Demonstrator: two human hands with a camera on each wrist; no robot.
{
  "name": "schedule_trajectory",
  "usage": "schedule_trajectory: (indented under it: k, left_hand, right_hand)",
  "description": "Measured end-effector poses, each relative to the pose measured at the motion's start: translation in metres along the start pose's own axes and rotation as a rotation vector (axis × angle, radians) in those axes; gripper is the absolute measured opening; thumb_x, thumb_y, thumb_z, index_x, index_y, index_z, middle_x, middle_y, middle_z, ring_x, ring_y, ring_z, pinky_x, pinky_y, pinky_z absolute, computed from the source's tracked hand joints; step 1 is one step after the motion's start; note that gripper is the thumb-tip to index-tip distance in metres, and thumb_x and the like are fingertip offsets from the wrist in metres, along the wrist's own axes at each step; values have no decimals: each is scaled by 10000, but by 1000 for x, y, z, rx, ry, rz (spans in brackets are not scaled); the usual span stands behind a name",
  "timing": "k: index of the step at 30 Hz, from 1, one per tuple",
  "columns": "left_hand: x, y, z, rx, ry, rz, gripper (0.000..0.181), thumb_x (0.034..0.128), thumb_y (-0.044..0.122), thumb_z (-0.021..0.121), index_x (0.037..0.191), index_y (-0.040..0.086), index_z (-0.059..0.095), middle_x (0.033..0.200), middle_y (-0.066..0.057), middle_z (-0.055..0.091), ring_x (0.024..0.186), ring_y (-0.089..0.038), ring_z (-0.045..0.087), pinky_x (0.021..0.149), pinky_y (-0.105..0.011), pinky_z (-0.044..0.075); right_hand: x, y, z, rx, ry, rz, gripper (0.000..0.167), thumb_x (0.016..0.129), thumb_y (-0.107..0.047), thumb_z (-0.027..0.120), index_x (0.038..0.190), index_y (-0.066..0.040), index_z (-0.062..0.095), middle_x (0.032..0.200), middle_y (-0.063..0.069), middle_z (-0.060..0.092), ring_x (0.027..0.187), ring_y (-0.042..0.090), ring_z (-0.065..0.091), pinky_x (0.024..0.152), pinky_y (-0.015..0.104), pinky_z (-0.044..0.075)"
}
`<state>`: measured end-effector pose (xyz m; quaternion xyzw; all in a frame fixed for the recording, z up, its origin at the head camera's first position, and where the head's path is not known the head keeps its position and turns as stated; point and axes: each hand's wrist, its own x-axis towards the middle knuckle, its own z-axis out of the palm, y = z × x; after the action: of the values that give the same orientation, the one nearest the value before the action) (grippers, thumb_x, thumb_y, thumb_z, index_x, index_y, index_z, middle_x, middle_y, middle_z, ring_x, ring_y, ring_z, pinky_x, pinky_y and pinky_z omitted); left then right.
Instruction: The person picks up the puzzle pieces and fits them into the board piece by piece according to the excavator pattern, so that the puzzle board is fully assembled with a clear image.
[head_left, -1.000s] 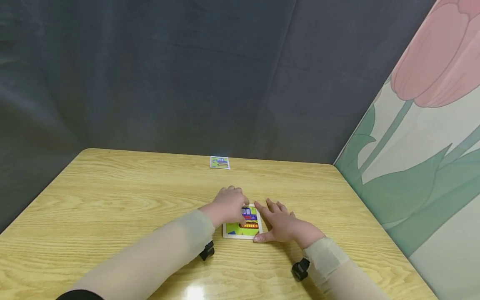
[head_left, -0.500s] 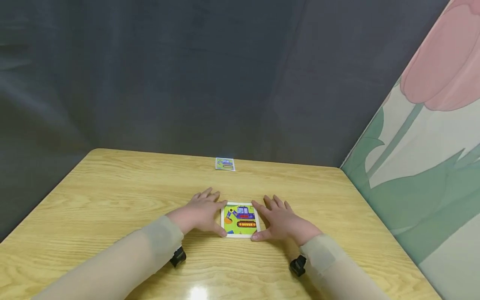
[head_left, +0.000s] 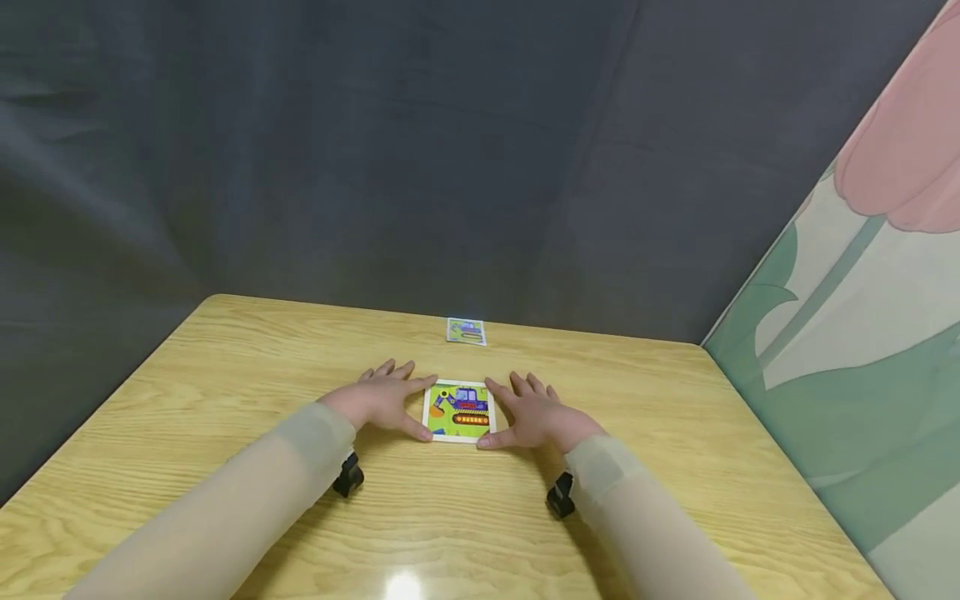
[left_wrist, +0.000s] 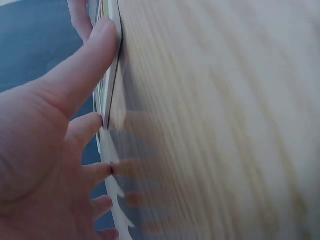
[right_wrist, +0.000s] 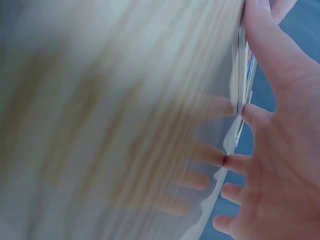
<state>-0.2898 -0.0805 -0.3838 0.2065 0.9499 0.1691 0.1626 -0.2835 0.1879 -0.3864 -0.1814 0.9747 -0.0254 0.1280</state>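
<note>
A square picture board (head_left: 459, 412) with a white border lies flat on the table, showing a blue excavator with an orange track on green. My left hand (head_left: 381, 403) spans its left side, thumb at the near corner and index finger at the far corner. At the right side, my right hand (head_left: 531, 417) touches the two corners the same way. Both hands have their fingers spread and fairly straight. The left wrist view shows the thumb (left_wrist: 92, 60) against the board's edge; other fingertips touch the tabletop.
Near the table's back edge lies a small card (head_left: 467, 332) with a similar excavator picture. A dark curtain (head_left: 420, 158) hangs behind the wooden table (head_left: 435, 533). On the right stands a wall (head_left: 862, 350) painted with a tulip.
My left hand has let go above the picture and moved to the board's left side. Between both hands, the board has since shifted away from me, closer to the card.
</note>
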Motion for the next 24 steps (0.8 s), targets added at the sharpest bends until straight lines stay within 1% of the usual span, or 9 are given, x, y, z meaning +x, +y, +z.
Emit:
schedule_trajectory:
  k: [6,11,14,18,20,22,24]
  left_hand:
    - [1,-3,0,14,-16,17,994,772,642,722,1573,289,252,1631,-151,74,1463,-433,-14,1131,-594,6]
    - [0,-1,1,52,-29,43,986,797,674,671,1581,284,219,1631,-156,54,1459,-445,-1,1128,-602,7]
    - [-3,3,2,119,-26,39,970,809,690,638,1582,284,215,1628,-161,72,1460,-442,12,1129,-597,-1]
    - [-8,12,1,290,7,33,930,811,719,591,1569,287,268,1619,-162,138,1465,-420,54,1142,-568,12]
    - [-9,16,1,357,26,40,921,807,729,578,1559,278,300,1613,-163,165,1466,-412,70,1146,-556,22]
    - [-9,18,1,397,40,50,924,801,739,567,1555,269,314,1611,-161,174,1466,-410,79,1148,-553,30]
    - [-7,17,3,407,54,51,931,796,748,559,1556,272,310,1614,-153,167,1468,-402,74,1149,-549,26]
  right_hand:
    - [0,-2,1,30,-16,15,1060,758,-785,606,1589,-289,176,1608,208,140,1445,454,127,1117,613,143]
    - [-2,1,4,61,-22,33,1056,761,-772,621,1589,-297,171,1615,194,124,1449,443,129,1106,623,170]
    - [-3,2,4,71,-27,35,1056,761,-767,626,1589,-297,170,1615,196,119,1448,447,126,1094,642,178]
    - [-5,2,5,80,-31,34,1057,761,-762,631,1589,-290,174,1614,199,121,1446,452,132,1087,649,187]
    - [-5,3,6,81,-31,36,1058,760,-762,632,1589,-293,172,1616,194,118,1447,449,127,1093,640,186]
    - [-7,4,6,81,-27,34,1060,758,-763,632,1589,-293,173,1617,191,118,1449,445,125,1098,630,184]
    - [-7,4,5,83,-18,25,1061,757,-764,631,1589,-286,177,1616,192,121,1450,444,122,1103,623,181]
